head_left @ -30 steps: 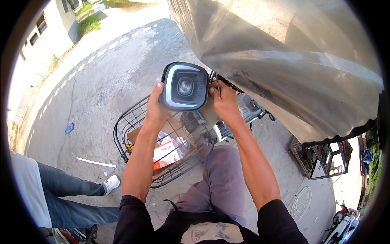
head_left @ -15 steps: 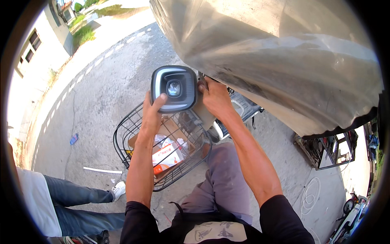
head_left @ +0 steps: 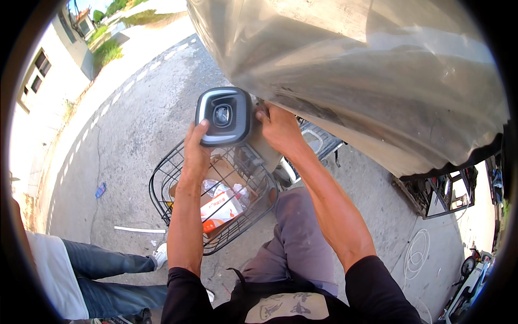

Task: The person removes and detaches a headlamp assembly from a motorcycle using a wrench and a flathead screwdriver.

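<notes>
A square headlight (head_left: 237, 128) with a black rim, a pale band and a round lens at its centre faces up over a wire basket (head_left: 157, 201). My left hand (head_left: 196, 147) holds its lower left edge, thumb on the front face. Just right of the headlight, my right hand (head_left: 280, 129) is closed, with a small dark piece showing at its fingertips. What that piece is cannot be made out, as fingers and the headlight's edge cover much of it. Above the right hand hangs a translucent plastic sheet (head_left: 345, 70).
In the basket lie a white and orange box (head_left: 221, 208) and clear plastic wrapping. A person in jeans (head_left: 108, 256) stands at left. A metal frame (head_left: 437, 194) is at right, with a coil of white hose (head_left: 417, 251) on the concrete near it.
The headlight has shifted slightly left with my left hand, and its lens looks less bright. My right hand has moved a little left too, still closed beside it.
</notes>
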A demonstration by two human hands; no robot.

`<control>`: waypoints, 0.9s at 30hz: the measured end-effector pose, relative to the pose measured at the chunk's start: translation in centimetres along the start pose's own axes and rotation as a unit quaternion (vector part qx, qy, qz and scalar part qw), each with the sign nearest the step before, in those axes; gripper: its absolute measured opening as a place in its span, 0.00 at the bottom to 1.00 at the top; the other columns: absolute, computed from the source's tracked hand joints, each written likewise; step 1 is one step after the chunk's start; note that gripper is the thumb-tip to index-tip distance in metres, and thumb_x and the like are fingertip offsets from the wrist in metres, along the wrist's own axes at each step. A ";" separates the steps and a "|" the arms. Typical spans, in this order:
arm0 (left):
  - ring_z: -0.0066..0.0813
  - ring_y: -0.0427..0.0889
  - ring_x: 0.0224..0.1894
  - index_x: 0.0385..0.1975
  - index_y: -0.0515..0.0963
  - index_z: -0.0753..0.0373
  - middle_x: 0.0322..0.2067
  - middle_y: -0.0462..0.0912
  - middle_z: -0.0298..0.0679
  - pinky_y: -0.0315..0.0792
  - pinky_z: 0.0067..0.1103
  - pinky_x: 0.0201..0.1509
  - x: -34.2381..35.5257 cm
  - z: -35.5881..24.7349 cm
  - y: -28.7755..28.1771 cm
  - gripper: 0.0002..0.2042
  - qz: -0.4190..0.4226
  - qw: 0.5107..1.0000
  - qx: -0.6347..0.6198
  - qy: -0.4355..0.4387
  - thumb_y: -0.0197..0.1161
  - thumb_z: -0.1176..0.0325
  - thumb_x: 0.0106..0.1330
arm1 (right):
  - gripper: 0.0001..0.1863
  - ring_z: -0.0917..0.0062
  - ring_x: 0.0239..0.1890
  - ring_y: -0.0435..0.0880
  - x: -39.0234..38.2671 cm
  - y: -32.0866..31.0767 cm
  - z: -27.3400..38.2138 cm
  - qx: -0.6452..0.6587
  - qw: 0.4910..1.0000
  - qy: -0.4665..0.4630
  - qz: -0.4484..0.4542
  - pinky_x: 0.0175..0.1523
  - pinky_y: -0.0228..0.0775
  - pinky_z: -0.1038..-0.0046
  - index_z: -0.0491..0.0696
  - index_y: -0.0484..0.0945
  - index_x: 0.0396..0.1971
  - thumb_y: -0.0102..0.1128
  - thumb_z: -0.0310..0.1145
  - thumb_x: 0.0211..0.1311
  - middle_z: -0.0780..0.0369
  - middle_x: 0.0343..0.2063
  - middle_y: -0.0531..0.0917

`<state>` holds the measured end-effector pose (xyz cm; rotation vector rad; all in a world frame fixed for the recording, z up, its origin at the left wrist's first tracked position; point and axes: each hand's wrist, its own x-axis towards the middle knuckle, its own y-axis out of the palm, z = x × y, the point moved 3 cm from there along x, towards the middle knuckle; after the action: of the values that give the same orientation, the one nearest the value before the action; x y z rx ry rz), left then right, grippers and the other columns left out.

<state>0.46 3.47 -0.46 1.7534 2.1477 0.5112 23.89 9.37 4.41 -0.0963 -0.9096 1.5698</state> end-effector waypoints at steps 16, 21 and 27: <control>0.34 0.84 0.56 0.61 0.76 0.71 0.55 0.83 0.46 0.74 0.33 0.67 0.5 0.9 -0.5 0.27 -0.025 0.996 0.086 0.020 0.58 0.51 0.79 | 0.16 0.49 0.56 0.85 -0.9 0.3 -1.0 0.033 0.998 -0.012 -0.053 0.64 0.72 0.56 0.42 0.84 0.55 0.63 0.34 0.72 0.46 0.49 0.88; 0.32 0.84 0.54 0.58 0.79 0.73 0.53 0.86 0.46 0.74 0.31 0.65 -0.2 0.2 0.1 0.27 -0.048 0.991 0.128 0.000 0.56 0.50 0.79 | 0.18 0.49 0.58 0.84 -1.1 -0.1 -0.7 0.065 0.997 0.030 -0.020 0.65 0.72 0.57 0.42 0.82 0.56 0.63 0.34 0.72 0.47 0.51 0.88; 0.35 0.85 0.57 0.61 0.76 0.76 0.56 0.84 0.49 0.76 0.33 0.67 -0.7 0.0 1.2 0.27 -0.095 0.989 0.113 0.028 0.56 0.52 0.81 | 0.17 0.46 0.61 0.81 -1.5 -0.3 0.0 0.065 0.996 -0.008 -0.061 0.66 0.69 0.54 0.44 0.83 0.57 0.62 0.35 0.73 0.48 0.54 0.86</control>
<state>1.59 2.96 0.12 1.6355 2.4639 0.2802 24.51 8.04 3.94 0.0648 -0.8087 1.5126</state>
